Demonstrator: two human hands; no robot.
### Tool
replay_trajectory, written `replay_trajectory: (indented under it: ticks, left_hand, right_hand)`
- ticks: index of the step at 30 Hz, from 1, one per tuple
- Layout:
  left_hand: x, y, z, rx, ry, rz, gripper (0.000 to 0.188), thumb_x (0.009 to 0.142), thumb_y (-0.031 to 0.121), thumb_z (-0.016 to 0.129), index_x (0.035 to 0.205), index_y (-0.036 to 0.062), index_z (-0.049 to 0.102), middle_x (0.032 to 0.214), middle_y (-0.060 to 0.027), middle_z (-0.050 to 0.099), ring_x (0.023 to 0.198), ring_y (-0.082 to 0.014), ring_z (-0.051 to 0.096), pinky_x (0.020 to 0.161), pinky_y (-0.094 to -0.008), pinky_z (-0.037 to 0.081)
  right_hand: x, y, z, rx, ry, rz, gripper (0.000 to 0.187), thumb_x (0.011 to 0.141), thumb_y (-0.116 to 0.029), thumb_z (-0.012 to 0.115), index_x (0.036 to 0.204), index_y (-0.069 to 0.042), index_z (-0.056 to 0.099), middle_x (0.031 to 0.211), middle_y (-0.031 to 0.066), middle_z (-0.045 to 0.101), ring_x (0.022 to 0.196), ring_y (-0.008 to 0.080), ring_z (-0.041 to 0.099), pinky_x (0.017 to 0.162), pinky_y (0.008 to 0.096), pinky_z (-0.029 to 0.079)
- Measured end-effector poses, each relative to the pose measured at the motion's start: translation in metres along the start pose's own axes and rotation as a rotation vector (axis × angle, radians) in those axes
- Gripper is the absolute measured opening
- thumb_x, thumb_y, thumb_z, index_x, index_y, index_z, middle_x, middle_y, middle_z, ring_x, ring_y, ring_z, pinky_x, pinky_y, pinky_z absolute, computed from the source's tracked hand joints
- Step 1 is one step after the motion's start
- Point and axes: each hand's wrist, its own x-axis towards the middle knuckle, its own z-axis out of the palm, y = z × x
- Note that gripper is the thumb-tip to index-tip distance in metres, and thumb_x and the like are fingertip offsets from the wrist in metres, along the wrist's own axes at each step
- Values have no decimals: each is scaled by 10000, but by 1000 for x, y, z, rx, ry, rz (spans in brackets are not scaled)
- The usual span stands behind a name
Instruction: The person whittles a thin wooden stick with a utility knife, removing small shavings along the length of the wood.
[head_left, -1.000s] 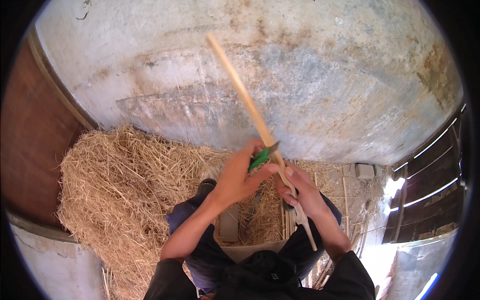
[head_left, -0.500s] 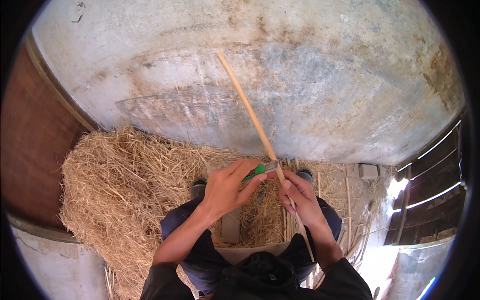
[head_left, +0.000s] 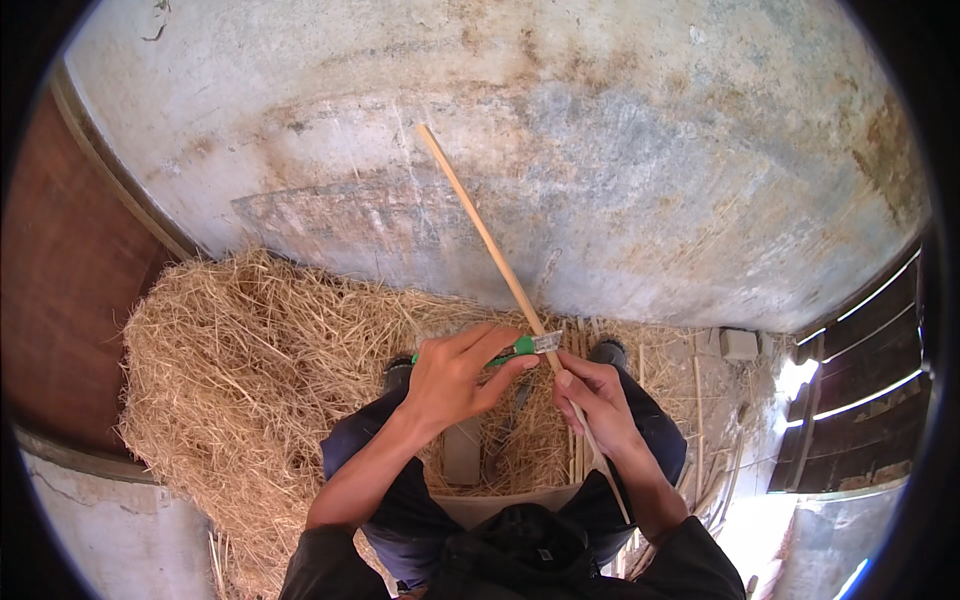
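Slim, straight tan wooden stick slants far and left from the person's closed right hand; the left hand grips a green-handled, metal-bladed knife against it. Shaving appears underway; the next stroke likely calls for steadiness.

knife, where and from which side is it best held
Probably by its green handle, coming from the left, as the left grip does: the metal blade points right, at the stick, so that end is likely best avoided.
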Motion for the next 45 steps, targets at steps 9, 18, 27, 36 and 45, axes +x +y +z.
replay_trajectory:
  ticks: [9, 18, 27, 36, 45]
  left_hand:
    - [2, -10, 0, -4, 99, -18, 275, 910, 250, 879, 1097, 73, 781, 938, -76, 787, 702, -293, 755, 571, -380, 581]
    - [-1, 4, 4, 24, 13, -17, 270, 916, 280, 875, 1078, 82, 790, 930, -69, 788, 680, -288, 749, 541, -378, 564]
    - [3, 6, 5, 48, 18, -26, 299, 898, 245, 895, 1107, 49, 808, 926, -106, 802, 711, -272, 772, 580, -356, 570]
    - [7, -8, 2, 92, 70, -54, 267, 914, 281, 876, 1083, 84, 807, 957, -68, 804, 661, -285, 746, 536, -371, 550]
    - [1, -8, 4, 22, 27, -37, 272, 922, 278, 871, 1089, 77, 796, 1008, -86, 812, 695, -300, 761, 558, -377, 576]
  right_hand:
    - [-3, -4, -4, 77, -43, 40, 454, 1134, -256, 613, 1519, -16, 618, 719, -24, 517, 525, 41, 435, 480, 222, 358]
    - [-4, 1, -8, 36, 22, 25, 475, 1118, -254, 646, 1522, -8, 613, 732, -17, 535, 537, 48, 448, 481, 231, 368]
    - [-6, -2, -10, 20, 22, 16, 474, 1122, -266, 642, 1532, -29, 618, 734, -26, 523, 550, 41, 447, 488, 232, 366]
    - [-6, -2, -7, -10, 6, 59, 457, 1135, -279, 616, 1530, -48, 630, 698, -57, 469, 579, 33, 436, 492, 222, 365]
    - [-7, -1, -9, -42, -3, 59, 448, 1138, -264, 600, 1527, -44, 633, 706, -57, 475, 561, 34, 419, 494, 227, 356]
